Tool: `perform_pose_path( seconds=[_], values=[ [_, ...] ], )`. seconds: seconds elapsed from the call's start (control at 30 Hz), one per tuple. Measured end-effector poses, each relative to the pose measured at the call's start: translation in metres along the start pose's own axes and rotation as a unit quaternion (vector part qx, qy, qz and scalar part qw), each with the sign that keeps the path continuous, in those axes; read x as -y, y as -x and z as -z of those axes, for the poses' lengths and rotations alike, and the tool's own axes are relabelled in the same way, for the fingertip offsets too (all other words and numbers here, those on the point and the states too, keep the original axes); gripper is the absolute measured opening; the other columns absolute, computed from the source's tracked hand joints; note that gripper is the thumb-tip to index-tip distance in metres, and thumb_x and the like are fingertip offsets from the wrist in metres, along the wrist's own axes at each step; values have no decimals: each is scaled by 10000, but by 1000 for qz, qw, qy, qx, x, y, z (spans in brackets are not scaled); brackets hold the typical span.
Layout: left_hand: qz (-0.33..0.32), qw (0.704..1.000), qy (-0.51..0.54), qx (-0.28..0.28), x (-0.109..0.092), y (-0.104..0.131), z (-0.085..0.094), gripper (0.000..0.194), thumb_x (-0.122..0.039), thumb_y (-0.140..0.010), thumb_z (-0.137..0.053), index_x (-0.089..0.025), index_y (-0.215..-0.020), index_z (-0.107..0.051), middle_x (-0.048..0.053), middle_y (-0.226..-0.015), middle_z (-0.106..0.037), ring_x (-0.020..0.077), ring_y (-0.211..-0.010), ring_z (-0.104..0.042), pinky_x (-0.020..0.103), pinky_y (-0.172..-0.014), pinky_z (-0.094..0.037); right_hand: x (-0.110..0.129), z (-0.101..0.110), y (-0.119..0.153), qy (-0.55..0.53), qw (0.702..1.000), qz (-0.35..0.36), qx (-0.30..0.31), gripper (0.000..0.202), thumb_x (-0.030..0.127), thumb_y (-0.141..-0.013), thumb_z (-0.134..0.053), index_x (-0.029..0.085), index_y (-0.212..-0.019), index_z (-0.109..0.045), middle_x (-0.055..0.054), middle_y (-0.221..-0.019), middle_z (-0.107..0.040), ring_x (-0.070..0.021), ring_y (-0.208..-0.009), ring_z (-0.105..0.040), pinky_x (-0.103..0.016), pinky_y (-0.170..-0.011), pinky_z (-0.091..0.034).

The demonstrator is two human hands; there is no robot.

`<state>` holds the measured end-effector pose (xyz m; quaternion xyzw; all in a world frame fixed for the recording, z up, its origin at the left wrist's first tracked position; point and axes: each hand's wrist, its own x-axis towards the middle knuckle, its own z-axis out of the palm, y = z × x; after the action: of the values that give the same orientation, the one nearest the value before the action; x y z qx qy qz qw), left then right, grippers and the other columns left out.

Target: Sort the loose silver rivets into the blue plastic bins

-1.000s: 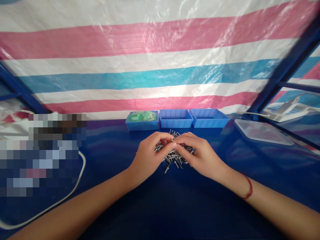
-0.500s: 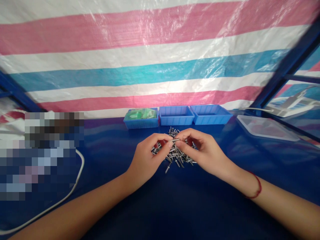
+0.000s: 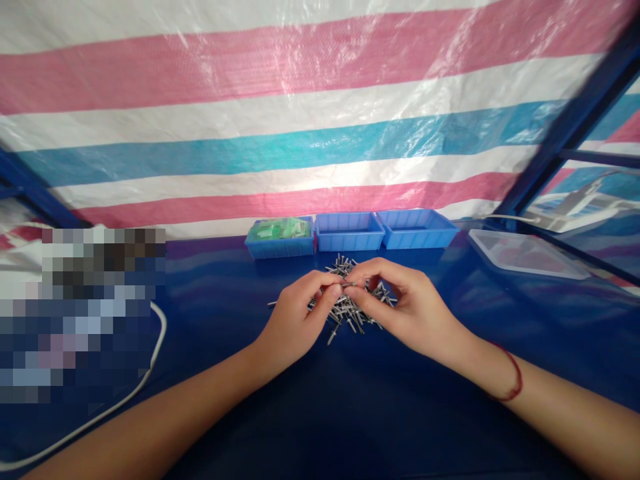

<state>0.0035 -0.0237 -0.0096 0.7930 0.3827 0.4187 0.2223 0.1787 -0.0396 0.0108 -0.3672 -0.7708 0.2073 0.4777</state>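
A small metal blind rivet (image 3: pixel 349 285) lies level between the fingertips of both hands. My left hand (image 3: pixel 290 320) pinches its left end between thumb and forefinger. At the other end, the thumb and fingers of my right hand (image 3: pixel 410 300) close on it, hiding part of it. Just beneath and behind the hands is a loose pile of silvery blind rivets (image 3: pixel 347 312), partly covered by the fingers. One stray rivet (image 3: pixel 332 333) lies at the pile's near edge. Another thin metal piece (image 3: pixel 271 305) pokes out left of my left hand.
Behind the pile stand a blue bin holding green packets (image 3: pixel 280 250), a middle blue bin (image 3: pixel 349 241) and a right blue bin (image 3: pixel 423 239). A clear plastic lid (image 3: pixel 525 257) lies to the right. A white cable (image 3: pixel 159 347) curves across the blue tabletop (image 3: pixel 320 427) at left.
The hands stay together over the pile, with the held rivet turned slightly between the fingertips. A thin metal piece now shows left of my left hand. The view has shifted a little.
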Motion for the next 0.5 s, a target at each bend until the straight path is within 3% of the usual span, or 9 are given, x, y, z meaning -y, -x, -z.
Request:
perform_pose_path(
  seconds=[0.1, 0.17, 0.27, 0.4, 0.5],
  values=[
    [13, 1000, 11, 5, 0, -3, -1, 208, -270, -916, -440, -178, -892, -624, 14, -806, -664, 127, -713, -605, 237, -678, -479, -4, 1, -5, 36, 999, 12, 7, 59, 232, -832, -572, 190, -810, -608, -6, -752, -638, -120, -676, -579, -251, -643, -469],
    [33, 999, 34, -14, 2, -7, -1, 234, -293, -929, -413, -179, -985, -609, 31, -859, -665, 139, -781, -615, 252, -727, -486, -12, 3, -13, 56, 998, 9, -19, 58, 223, -829, -562, 187, -816, -606, -15, -781, -650, -133, -709, -592, -266, -664, -466],
    [58, 995, 62, -47, 5, -12, 0, 283, -312, -931, -408, -183, -1141, -546, 44, -925, -651, 135, -806, -609, 260, -751, -486, -32, 10, -30, 107, 988, 0, -112, 71, 223, -821, -554, 183, -841, -609, -33, -829, -669, -155, -752, -607, -293, -679, -454],
    [85, 993, 71, -50, 4, -14, 4, 260, -300, -923, -413, -175, -1093, -565, 36, -902, -646, 128, -777, -595, 256, -744, -471, -66, 24, -48, 188, 956, -31, -223, 106, 257, -794, -580, 178, -836, -637, -47, -807, -685, -186, -743, -615, -324, -678, -451],
    [89, 992, 78, -39, 3, -13, 5, 243, -292, -916, -415, -179, -1057, -577, 30, -887, -651, 135, -796, -603, 255, -735, -466, -87, 30, -52, 256, 944, -40, -204, 177, 285, -796, -581, 175, -906, -666, -76, -902, -703, -233, -848, -613, -381, -760, -450]
  ],
)
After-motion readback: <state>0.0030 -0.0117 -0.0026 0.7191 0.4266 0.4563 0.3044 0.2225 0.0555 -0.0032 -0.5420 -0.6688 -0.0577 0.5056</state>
